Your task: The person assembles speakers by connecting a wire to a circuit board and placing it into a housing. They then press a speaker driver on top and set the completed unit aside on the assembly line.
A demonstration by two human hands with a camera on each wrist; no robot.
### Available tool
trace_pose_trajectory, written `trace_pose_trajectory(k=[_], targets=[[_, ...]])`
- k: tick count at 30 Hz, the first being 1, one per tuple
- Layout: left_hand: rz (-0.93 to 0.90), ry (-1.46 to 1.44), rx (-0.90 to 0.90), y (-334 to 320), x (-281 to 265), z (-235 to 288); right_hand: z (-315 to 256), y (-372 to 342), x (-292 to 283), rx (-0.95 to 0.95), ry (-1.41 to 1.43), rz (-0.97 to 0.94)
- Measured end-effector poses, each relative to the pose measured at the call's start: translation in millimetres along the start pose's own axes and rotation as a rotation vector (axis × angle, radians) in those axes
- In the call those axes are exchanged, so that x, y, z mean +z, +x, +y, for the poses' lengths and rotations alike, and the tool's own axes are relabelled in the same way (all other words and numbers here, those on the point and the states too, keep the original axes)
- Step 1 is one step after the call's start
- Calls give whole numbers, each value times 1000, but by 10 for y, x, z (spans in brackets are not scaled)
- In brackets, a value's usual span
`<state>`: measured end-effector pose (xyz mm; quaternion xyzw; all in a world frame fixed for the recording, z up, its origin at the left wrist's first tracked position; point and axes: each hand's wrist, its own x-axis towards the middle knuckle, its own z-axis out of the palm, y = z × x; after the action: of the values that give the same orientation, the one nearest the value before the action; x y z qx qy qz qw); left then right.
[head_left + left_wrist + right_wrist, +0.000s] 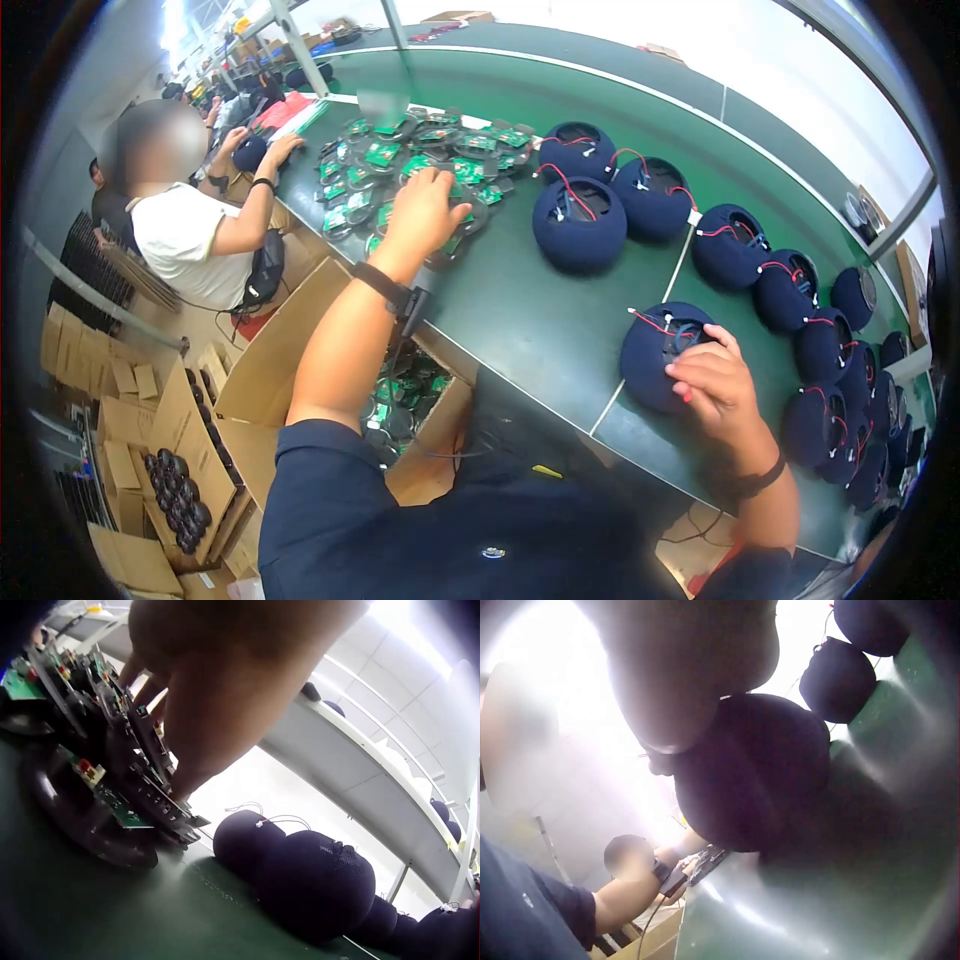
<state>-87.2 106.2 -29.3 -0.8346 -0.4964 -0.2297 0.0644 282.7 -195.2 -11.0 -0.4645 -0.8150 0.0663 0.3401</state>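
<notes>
Over the pile of green circuit boards on dark round pieces [358, 205], my left hand [415, 220] reaches down with bent fingers. The left wrist view shows its thumb and fingers at a board [124, 810] standing on edge; the fingertips are partly hidden. My right hand [715, 385] holds the near side of a navy fabric ball [650, 372], fingers bent at its opening, where red and blue wires show. In the right wrist view the ball [754, 772] sits below the hand [697, 667], its opening hidden.
Several navy balls with red wires [580, 235] stand beyond and to the right. A person in a white shirt [175, 235] sits at the left, holding a dark ball [249, 154]. An open carton [440, 425] with more boards stands below the table's front edge.
</notes>
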Motion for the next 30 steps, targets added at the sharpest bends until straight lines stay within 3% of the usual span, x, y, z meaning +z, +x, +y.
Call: trace_pose_trajectory(k=[2, 6, 8, 10, 13, 17, 18, 20, 24, 26, 27, 28, 29, 30], targets=[[-4, 22, -7, -4, 5, -18, 60, 2, -12, 78, 139, 24], [128, -368, 7, -120, -128, 127, 186, -37, -88, 58, 279, 43], [185, -401, 144, -323, -119, 293, 251, -78, -114, 22, 289, 41], [57, -519, 108, -621, -360, 736, 219, -58, -200, -35, 210, -37], [28, -520, 202, -1031, -306, 1089, 181, -42, -155, -103, 169, -40], [-140, -446, 141, -1381, -168, 1409, 263, -152, -38, -205, 47, -66], [-79, -430, 161, -1423, -114, 1454, 232, -171, -37, -186, 52, -37], [-154, -475, 141, -1389, -49, 1426, 161, -149, -80, -160, 62, -46], [42, -327, 261, -1226, -3, 1238, 58, -53, -181, -180, 36, -74], [122, -312, 360, -1221, 221, 1163, -187, 240, -317, -459, -18, -73], [126, -311, 358, -1209, 206, 1161, -90, 219, -311, -501, -14, -67], [-45, -451, 298, -1173, 147, 1149, 69, 130, -254, -499, -16, -66], [-229, -598, 247, -1135, 111, 1153, 229, -43, -164, -342, 115, -21], [-341, -641, 83, -1090, -130, 1228, 314, -250, -104, -160, 234, 25]])
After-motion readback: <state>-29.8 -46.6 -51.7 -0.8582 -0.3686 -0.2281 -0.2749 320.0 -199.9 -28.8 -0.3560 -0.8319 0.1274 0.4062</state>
